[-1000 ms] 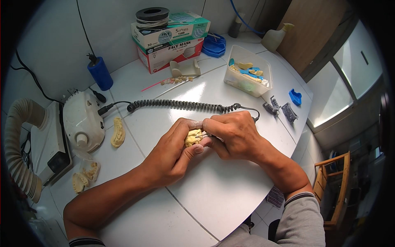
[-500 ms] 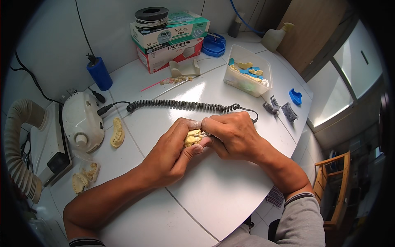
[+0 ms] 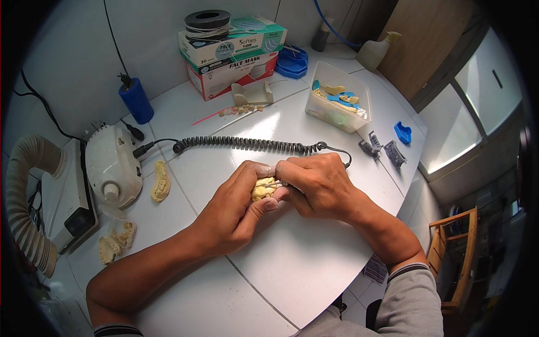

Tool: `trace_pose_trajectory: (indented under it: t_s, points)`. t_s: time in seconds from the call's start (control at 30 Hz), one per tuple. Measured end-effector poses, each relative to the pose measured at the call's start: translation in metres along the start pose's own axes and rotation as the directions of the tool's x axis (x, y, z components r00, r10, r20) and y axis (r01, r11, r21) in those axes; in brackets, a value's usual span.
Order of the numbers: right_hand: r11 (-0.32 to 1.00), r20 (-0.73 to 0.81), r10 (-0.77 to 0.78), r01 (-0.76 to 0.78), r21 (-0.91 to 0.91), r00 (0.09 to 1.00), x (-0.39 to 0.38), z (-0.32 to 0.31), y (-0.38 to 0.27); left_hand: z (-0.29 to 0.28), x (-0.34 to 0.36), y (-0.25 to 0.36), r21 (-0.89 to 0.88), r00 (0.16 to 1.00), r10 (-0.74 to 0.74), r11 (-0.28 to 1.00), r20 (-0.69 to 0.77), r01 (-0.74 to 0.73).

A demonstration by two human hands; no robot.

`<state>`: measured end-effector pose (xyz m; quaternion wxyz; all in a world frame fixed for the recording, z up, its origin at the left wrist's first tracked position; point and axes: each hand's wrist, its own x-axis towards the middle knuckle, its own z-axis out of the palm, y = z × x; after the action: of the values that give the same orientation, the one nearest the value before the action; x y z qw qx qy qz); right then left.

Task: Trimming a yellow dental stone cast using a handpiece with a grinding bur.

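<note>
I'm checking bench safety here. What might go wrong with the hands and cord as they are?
The left hand cups the yellow dental cast right where the right hand works a corded tool, so a slip might nick the fingers. The coiled cord stretches across the table; a tug might drag it into the small pieces behind it.

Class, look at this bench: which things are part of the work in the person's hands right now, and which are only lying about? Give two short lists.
In use:
left hand
right hand
yellow dental cast
handpiece tip
coiled cable
white motor unit

Lying about:
spare cast
two casts
clear tub
stacked boxes
blue bottle
suction hose
</note>
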<state>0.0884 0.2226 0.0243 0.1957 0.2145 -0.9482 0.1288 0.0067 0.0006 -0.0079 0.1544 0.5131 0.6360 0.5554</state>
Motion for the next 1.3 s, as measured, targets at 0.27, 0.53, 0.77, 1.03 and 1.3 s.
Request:
trace_pose_trajectory:
  t_s: [0.27,0.53,0.77,1.03,1.3]
  points:
    - [1.000,-0.008,-0.001,0.001,-0.002,1.000,-0.0003,0.0003,0.0002,0.0009,-0.0004,-0.0029,-0.005,1.000,0.021,1.000,-0.004,-0.021]
    - [1.000,-0.006,-0.009,0.009,0.005,1.000,-0.0001,0.0001,0.0010,0.0002,-0.0002,-0.0004,-0.012,1.000,-0.003,1.000,0.010,0.003]
    - [1.000,0.008,-0.008,0.008,0.007,1.000,0.0000,0.0010,0.0007,0.0010,-0.0012,-0.0015,0.013,1.000,0.006,1.000,0.007,-0.006]
    - [1.000,0.002,-0.012,0.012,0.022,1.000,0.0000,0.0012,0.0007,0.0017,-0.0018,0.0002,-0.007,1.000,-0.002,1.000,0.001,0.002]
    - [1.000,0.014,-0.007,0.006,0.022,1.000,-0.0001,0.0011,0.0011,0.0018,-0.0018,-0.0009,0.007,1.000,0.008,1.000,0.005,-0.008]
